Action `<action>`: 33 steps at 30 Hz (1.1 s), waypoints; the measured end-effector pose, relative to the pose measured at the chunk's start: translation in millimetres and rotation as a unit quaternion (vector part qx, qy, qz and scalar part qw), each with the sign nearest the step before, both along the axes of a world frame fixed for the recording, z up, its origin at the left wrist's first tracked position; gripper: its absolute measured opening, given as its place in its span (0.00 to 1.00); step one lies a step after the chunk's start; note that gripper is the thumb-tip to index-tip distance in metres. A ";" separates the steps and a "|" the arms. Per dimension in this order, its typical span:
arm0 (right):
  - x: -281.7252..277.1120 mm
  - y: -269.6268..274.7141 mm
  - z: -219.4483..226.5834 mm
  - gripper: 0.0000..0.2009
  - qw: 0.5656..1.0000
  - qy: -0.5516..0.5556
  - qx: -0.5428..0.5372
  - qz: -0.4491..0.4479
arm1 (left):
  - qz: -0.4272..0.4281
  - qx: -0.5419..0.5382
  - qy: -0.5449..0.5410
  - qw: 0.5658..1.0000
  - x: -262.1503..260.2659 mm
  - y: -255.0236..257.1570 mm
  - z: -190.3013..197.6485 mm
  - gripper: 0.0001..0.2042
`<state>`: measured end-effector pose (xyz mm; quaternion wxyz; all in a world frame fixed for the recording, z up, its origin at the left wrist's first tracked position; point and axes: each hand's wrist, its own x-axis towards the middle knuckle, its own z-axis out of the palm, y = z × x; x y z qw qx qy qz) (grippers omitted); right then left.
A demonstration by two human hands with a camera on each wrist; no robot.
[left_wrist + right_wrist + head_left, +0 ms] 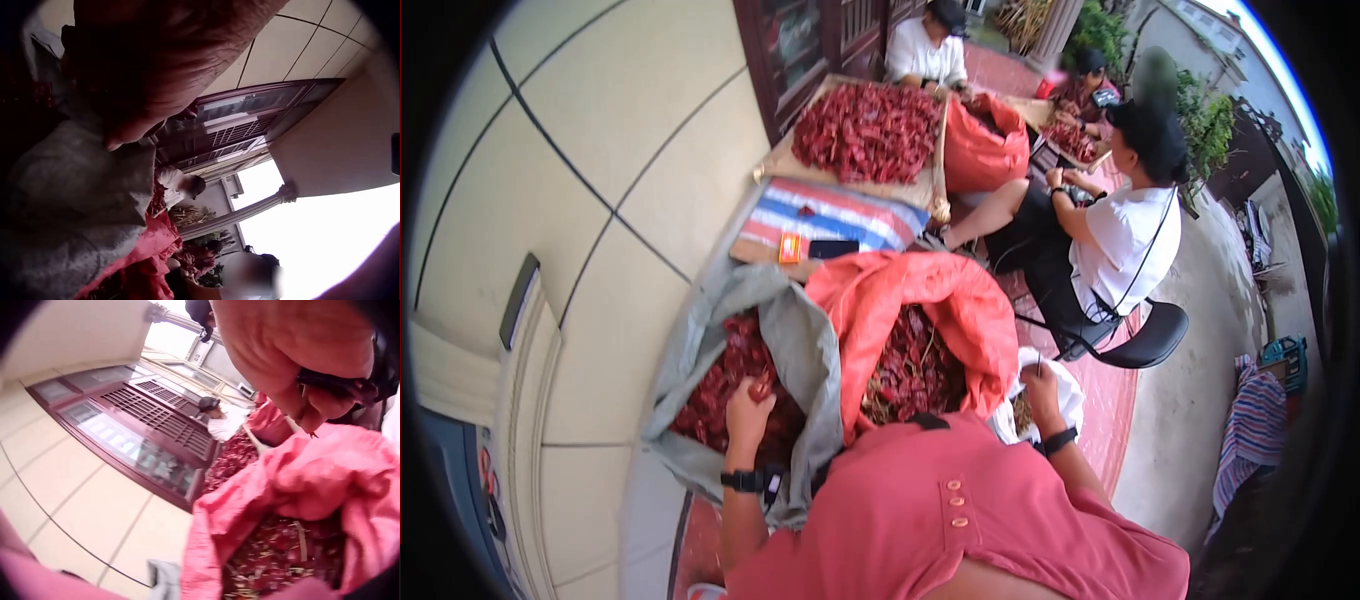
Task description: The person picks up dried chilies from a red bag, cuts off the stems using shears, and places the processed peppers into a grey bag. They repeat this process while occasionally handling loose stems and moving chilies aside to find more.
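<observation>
My left hand (747, 415) is over the grey sack (815, 340) and pinches a dried red chili (760, 389) between thumb and fingers. Dried red chilies (730, 370) fill that sack. Seen from the left wrist, the hand (169, 69) is dark and the chili barely shows. My right hand (1043, 397) is raised above a white bag (1068, 400), right of the orange-red sack (960, 285). Its curled fingers grip a dark-handled tool (331, 384), mostly hidden by the palm. Chili bits and pale stems (281, 556) lie inside the orange-red sack.
Beyond the sacks, a striped cloth (830, 215) bears a phone (834, 249) and an orange box (789, 247). A board heaped with chilies (865, 130) stands farther back. One person (1135, 240) sits on a black chair (1155, 335) at right; two more sit behind. A tiled wall (600, 150) is at left.
</observation>
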<state>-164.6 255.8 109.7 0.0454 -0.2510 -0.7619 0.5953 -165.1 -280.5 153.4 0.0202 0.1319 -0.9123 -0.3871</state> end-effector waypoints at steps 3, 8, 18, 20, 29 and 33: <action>34.9 49.1 -87.2 0.09 0.997 -0.038 0.066 -0.017 | 0.078 -0.086 -0.115 0.987 12.3 -23.8 -28.8 0.22; 77.8 73.2 -132.6 0.13 0.944 -0.170 0.281 -0.037 | -0.010 -0.351 -0.093 0.932 30.3 -26.3 -86.8 0.34; 0.2 -28.6 -58.9 0.13 0.872 0.066 0.289 0.390 | -0.229 -0.062 -0.210 0.949 33.5 72.1 -62.6 0.37; -18.5 -55.9 -61.5 0.12 0.787 -0.127 0.368 0.479 | -0.231 -0.058 -0.209 0.949 24.3 73.2 -68.5 0.31; -90.4 -69.6 -203.6 0.14 0.698 -0.007 0.410 0.588 | -0.248 0.002 -0.144 0.958 41.0 102.6 -42.7 0.14; -100.2 -80.0 -145.0 0.15 0.886 -0.159 0.307 0.309 | -0.203 0.088 -0.082 0.972 28.3 134.8 -26.0 0.18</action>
